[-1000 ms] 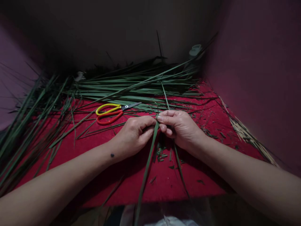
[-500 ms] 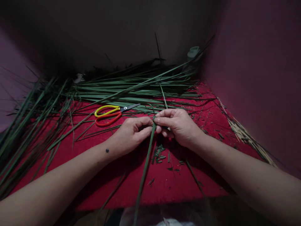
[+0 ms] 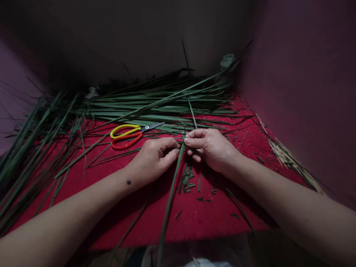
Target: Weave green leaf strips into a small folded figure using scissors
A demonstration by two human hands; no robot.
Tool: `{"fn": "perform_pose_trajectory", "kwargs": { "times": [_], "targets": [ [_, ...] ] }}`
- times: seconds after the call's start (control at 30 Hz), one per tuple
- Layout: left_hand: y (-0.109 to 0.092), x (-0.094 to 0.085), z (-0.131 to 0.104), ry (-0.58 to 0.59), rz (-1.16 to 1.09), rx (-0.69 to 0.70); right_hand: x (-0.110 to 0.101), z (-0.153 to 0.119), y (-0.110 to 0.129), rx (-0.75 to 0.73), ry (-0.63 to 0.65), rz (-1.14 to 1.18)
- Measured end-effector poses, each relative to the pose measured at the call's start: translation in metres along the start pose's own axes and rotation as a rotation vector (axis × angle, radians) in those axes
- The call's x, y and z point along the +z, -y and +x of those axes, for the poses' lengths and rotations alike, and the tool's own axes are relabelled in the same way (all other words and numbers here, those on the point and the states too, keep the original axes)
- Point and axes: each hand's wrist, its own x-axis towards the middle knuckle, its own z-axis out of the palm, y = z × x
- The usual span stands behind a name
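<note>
A long green leaf strip (image 3: 174, 183) hangs from between my hands down past the table's front edge. My right hand (image 3: 213, 148) is closed, thumb and forefinger pinching the folded upper end of the strip. My left hand (image 3: 157, 157) is closed too, its thumb and fingertips at the strip's left edge near the fold; exactly how they grip there is partly hidden. Other thin strips poke out beyond and below both hands. Just left of the fold lie scissors (image 3: 126, 137) with one yellow and one red handle, blades pointing right.
The red cloth (image 3: 207, 222) covers the table. Cut leaf bits (image 3: 187, 181) are scattered below my hands. A heap of long leaves (image 3: 155, 99) lies along the back, more leaves (image 3: 30, 155) at left. Pale sticks (image 3: 292, 163) line the right edge; a whitish container (image 3: 227, 61) stands back right.
My hands have drawn slightly apart at the fold, the right fingertips shifting a little to the right. The view has moved slightly; the scissors lie as before.
</note>
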Motion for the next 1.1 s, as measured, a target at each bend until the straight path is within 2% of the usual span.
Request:
{"fn": "perform_pose_trajectory", "kwargs": {
  "times": [0.13,0.27,0.37,0.53,0.7,0.77,0.9,1.1],
  "targets": [
    [0.001,0.004,-0.003,-0.191,0.117,0.169,0.003,0.000,0.000,0.004,-0.036,0.075],
    [0.001,0.005,-0.004,-0.261,0.175,0.328,0.007,-0.002,-0.003,0.025,-0.008,0.141],
    [0.000,0.002,-0.002,-0.307,0.157,0.334,0.008,-0.003,-0.004,0.029,-0.012,0.186],
    [-0.005,-0.001,0.002,-0.288,-0.075,0.185,0.010,-0.003,-0.003,0.018,-0.055,0.184],
    [-0.011,0.002,0.006,-0.253,-0.405,-0.193,0.013,-0.002,-0.003,0.026,-0.057,0.191],
    [-0.010,0.004,0.007,-0.237,-0.548,-0.289,0.014,-0.002,-0.003,0.042,-0.069,0.213],
    [-0.006,0.007,0.011,-0.244,-0.694,-0.308,0.015,-0.002,-0.004,0.038,-0.069,0.237],
    [-0.007,0.011,0.012,-0.295,-0.679,-0.329,0.015,-0.004,-0.009,-0.026,-0.061,0.187]
  ]
}}
